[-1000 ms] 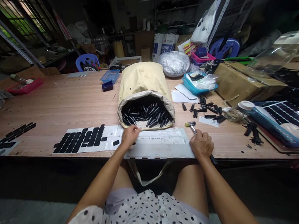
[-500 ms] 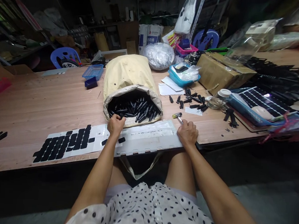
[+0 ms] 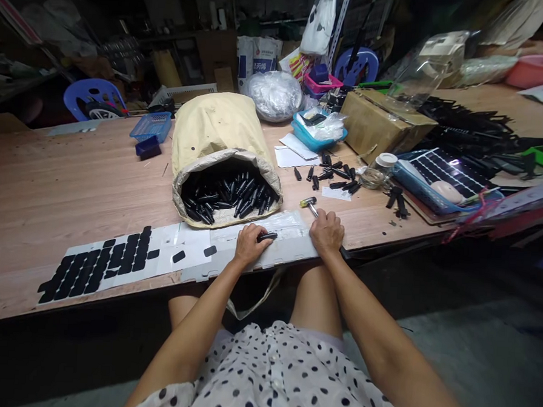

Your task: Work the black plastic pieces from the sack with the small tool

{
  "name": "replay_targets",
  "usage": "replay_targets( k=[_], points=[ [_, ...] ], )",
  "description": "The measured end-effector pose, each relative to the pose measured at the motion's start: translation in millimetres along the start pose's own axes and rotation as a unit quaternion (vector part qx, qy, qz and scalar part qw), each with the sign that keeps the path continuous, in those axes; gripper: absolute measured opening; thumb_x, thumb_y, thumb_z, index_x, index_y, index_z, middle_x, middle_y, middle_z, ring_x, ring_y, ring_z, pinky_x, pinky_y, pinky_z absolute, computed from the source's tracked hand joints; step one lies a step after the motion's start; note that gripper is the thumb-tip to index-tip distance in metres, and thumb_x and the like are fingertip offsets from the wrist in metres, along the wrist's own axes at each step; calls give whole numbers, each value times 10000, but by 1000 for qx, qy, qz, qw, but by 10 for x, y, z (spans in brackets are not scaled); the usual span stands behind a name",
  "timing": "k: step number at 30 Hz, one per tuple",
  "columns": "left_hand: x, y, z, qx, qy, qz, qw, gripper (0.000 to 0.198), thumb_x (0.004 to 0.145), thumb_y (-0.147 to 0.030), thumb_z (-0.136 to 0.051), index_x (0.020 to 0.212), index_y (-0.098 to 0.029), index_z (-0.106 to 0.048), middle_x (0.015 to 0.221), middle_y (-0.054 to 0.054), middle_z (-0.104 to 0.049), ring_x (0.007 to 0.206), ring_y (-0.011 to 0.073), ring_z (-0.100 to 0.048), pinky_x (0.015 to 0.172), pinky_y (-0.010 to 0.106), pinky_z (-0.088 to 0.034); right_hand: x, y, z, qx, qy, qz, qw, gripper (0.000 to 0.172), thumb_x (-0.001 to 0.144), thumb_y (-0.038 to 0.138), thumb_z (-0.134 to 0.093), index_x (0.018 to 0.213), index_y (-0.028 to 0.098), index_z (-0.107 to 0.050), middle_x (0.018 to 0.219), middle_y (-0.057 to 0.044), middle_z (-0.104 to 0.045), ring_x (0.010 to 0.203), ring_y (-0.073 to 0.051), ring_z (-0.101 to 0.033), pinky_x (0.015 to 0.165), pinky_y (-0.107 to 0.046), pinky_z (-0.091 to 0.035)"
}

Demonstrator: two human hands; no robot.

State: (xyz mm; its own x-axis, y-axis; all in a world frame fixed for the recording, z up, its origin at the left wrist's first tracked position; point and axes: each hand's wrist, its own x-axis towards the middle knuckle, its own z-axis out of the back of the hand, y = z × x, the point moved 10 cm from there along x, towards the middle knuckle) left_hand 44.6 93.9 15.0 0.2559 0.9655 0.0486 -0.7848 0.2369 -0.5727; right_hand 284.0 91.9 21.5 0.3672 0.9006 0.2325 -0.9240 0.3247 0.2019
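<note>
My left hand (image 3: 248,245) is closed on a small black tapered part (image 3: 267,236), just above the grey-white board (image 3: 287,247) along the table's front edge. A small hammer (image 3: 308,202) with a yellowish head and metal shaft is gripped in my right hand (image 3: 327,232), at the board's right end. Behind my left hand a cream sack (image 3: 219,122) lies on its side, its mouth toward me, with many similar black parts (image 3: 249,196) inside. Left of the board, a white sheet (image 3: 161,261) carries rows of black rounded pads (image 3: 86,270).
More black parts (image 3: 339,173) lie loose to the right, near a cardboard box (image 3: 385,127) and a blue basket (image 3: 462,204) with a dark panel on it. A blue tray (image 3: 318,142) stands behind them. A small dark blue bin (image 3: 148,148) is left of the sack.
My left hand has moved from the sack's mouth rightward onto the board, bringing a black part with it. My right hand still holds the hammer. The view has shifted somewhat to the right.
</note>
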Motion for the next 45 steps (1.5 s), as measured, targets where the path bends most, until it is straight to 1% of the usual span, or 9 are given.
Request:
replay_targets(
  k=[6,11,15,20,25,30,37,41,45],
  points=[
    [9,44,-24,-20,5,8,1000,103,811,-237,-728,913,-247,-724,959,24,-672,990,224,-583,919,354,-447,-144,-84,127,141,-5,-23,990,437,945,187,-415,1321,209,-636,1046,-117,-640,976,-252,-578,814,-339,-444],
    [14,38,-31,-30,3,23,999,106,798,-248,-756,902,-258,-740,971,23,-687,995,228,-586,930,364,-446,-642,148,224,311,-3,59,949,421,951,278,-427,1313,221,-633,1167,-93,-695,971,-219,-633,912,-354,-510],
    [14,30,-26,-38,-8,28,999,86,794,-255,-766,878,-259,-748,967,22,-691,996,225,-590,917,357,-446,-988,435,232,334,41,124,933,415,939,256,-449,1291,256,-669,1151,-73,-718,1039,-209,-656,933,-335,-531],
    [15,21,-45,-44,-16,27,999,78,798,-269,-765,872,-253,-747,955,18,-691,1000,217,-593,902,350,-442,-1107,523,317,308,24,134,942,433,976,261,-426,1343,266,-655,1064,-71,-717,961,-197,-670,837,-295,-547],
    [16,10,-50,-49,-21,23,998,77,798,-258,-767,871,-251,-743,945,14,-698,995,214,-596,891,346,-440,-1098,495,299,278,29,130,951,434,968,244,-423,1322,283,-671,1007,-61,-709,906,-201,-663,801,-301,-554],
    [25,4,-48,-40,-13,27,999,86,800,-263,-768,880,-252,-742,967,18,-701,1010,220,-597,903,351,-437,-1106,588,389,287,15,152,946,438,985,251,-413,1351,288,-650,1071,-63,-705,977,-197,-665,838,-290,-551],
    [23,14,-59,-36,-14,27,999,95,815,-270,-756,907,-249,-746,966,26,-693,1006,222,-589,899,349,-437,-1142,648,252,229,41,156,960,432,969,220,-433,1318,306,-673,1008,-44,-689,905,-183,-645,780,-269,-528],
    [27,18,-62,-41,-17,18,999,102,796,-254,-766,896,-247,-746,966,24,-691,1001,224,-587,910,353,-442,-778,411,305,176,5,108,979,446,986,245,-429,1372,309,-641,1035,-62,-658,936,-201,-605,783,-273,-480],
    [33,28,-52,-47,-14,18,999,96,790,-247,-767,884,-245,-745,958,22,-690,995,226,-585,919,362,-443,-219,96,212,72,19,24,997,443,969,230,-470,1365,298,-654,962,-69,-599,863,-198,-546,707,-272,-388]
  ],
)
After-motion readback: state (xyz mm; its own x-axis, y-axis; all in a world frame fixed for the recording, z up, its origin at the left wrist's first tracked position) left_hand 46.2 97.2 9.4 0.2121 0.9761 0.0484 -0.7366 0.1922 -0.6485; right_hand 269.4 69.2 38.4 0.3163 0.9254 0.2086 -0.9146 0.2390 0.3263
